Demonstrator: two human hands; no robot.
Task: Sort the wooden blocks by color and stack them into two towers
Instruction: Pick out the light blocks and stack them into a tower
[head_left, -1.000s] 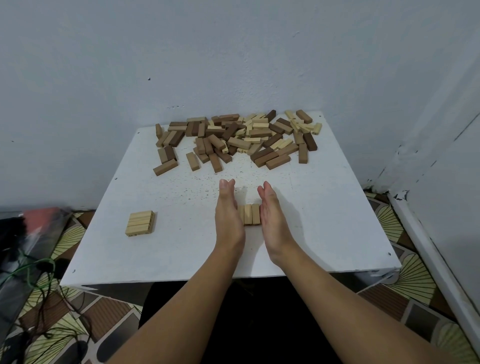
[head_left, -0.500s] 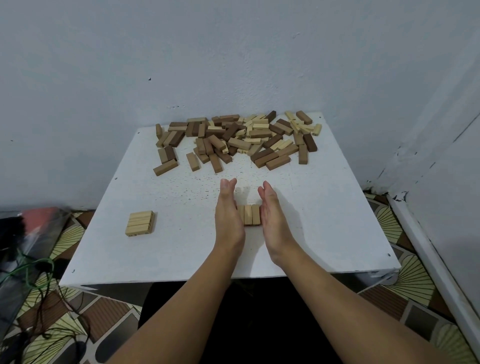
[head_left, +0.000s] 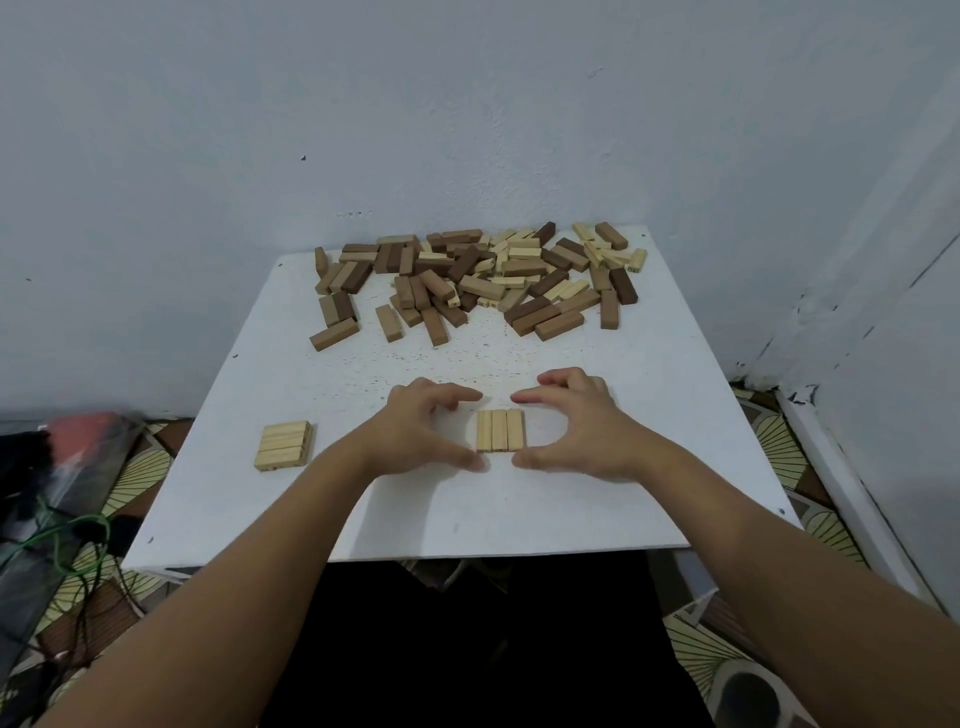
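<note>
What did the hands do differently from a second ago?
Both hands turned. Before, the left hand and right hand stood flat against the two sides of the three pale blocks, pressing them together. Now they have let go and moved apart, fingers curved around the row's far and near ends without plainly touching. The row, the pale stack and the mixed pile stayed put.

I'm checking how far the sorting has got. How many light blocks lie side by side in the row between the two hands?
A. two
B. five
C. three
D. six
C: the row of light blocks shows three pale blocks lying flush on the white table, with the left hand and right hand curved on either side of it.
</note>
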